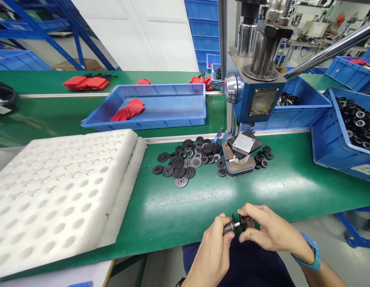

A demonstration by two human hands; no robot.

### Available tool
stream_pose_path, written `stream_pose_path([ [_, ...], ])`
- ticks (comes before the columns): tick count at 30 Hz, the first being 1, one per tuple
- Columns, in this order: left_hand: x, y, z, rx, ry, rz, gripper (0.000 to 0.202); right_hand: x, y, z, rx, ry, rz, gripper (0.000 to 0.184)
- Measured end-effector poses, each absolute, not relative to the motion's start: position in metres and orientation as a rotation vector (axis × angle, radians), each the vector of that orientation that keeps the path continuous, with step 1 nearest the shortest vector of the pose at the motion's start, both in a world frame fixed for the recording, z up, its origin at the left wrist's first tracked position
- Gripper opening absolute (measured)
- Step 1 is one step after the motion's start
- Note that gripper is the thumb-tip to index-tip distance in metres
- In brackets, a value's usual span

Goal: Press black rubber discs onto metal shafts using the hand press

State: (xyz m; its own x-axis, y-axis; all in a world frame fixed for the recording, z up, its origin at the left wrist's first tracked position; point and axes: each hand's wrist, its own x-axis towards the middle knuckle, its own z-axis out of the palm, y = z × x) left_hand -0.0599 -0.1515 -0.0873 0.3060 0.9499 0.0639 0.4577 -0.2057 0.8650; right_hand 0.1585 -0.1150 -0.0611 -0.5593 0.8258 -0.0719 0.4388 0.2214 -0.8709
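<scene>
My left hand (pixel 211 249) is closed on a dark grey cylindrical part (pixel 228 227) with a black disc and a short white shaft on its end. Thumb and fingers of my right hand (pixel 267 229) pinch a small black wheel (pixel 242 222) at the tip of that shaft. Both parts are held in line just above the front edge of the green table (pixel 173 215). Beyond my hands, loose black discs (pixel 181 182) are piled up beside the base (pixel 240 169) of a blue press (pixel 247 95). A metal plate (pixel 244 143) sits on that base.
A white foam tray (pixel 113 199) with rows of round holes fills the left. Behind are a shallow blue tray (pixel 173 119) with red pieces and, at right, blue bins (pixel 328 153) of black wheels. The press lever (pixel 331 50) reaches to the upper right.
</scene>
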Motion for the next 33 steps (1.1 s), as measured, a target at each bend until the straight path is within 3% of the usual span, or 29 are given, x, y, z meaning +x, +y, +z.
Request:
stream_pose_path([
  [22,-0.059,-0.151,-0.095,1.684,1.242,0.823,0.021,0.157,-0.105,-0.055,-1.173,-2.221,1.286,0.024],
  [27,-0.053,-0.137,-0.106,1.432,1.07,0.941,0.032,0.153,-0.106,-0.051,-1.138,-2.181,1.103,0.024],
  [33,-0.036,-0.122,-0.12,0.949,0.745,1.062,0.039,0.142,-0.114,-0.046,-1.036,-2.141,0.802,0.04],
])
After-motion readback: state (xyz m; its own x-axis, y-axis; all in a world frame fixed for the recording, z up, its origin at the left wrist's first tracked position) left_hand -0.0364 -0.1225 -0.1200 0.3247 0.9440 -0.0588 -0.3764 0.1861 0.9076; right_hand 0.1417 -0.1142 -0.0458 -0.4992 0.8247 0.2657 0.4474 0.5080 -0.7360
